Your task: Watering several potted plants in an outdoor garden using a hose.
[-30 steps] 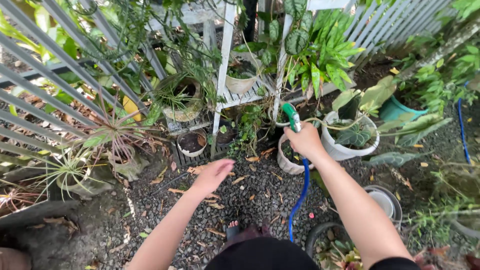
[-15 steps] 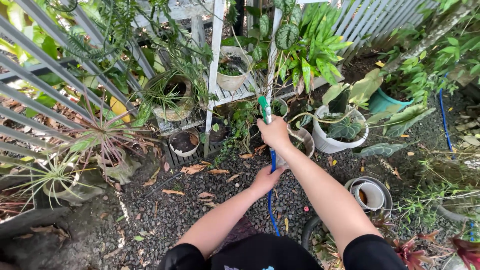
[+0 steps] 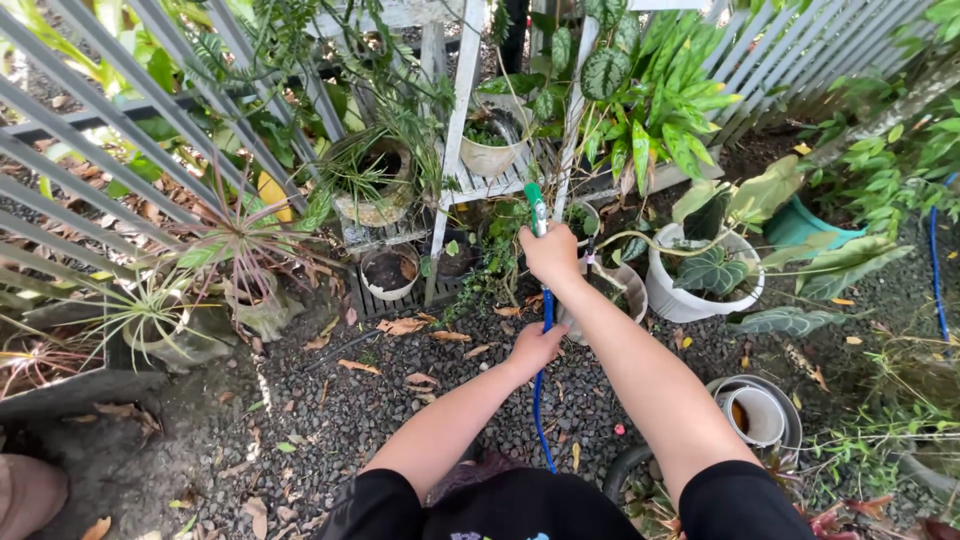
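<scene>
My right hand (image 3: 551, 256) grips a green hose nozzle (image 3: 536, 204) that points toward the potted plants under the white slatted shelf (image 3: 500, 185). A blue hose (image 3: 541, 400) runs down from the nozzle toward my body. Lower on that hose, my left hand (image 3: 536, 348) is closed around it. Just beyond the nozzle stand a small dark pot (image 3: 390, 270), a tan pot (image 3: 490, 155) on the shelf and a white pot (image 3: 690, 295) of large-leaved plants.
A grey slatted fence (image 3: 110, 190) runs along the left and back. Spiky air plants (image 3: 150, 310) sit at the left, a teal pot (image 3: 800, 222) at the right, stacked empty pots (image 3: 757, 413) lower right. Dark gravel with dry leaves covers the ground. Another stretch of blue hose (image 3: 936, 270) lies far right.
My left hand, free and open a second ago, has come across and taken hold of the blue hose. My right hand has swung the nozzle to the left, toward the shelf.
</scene>
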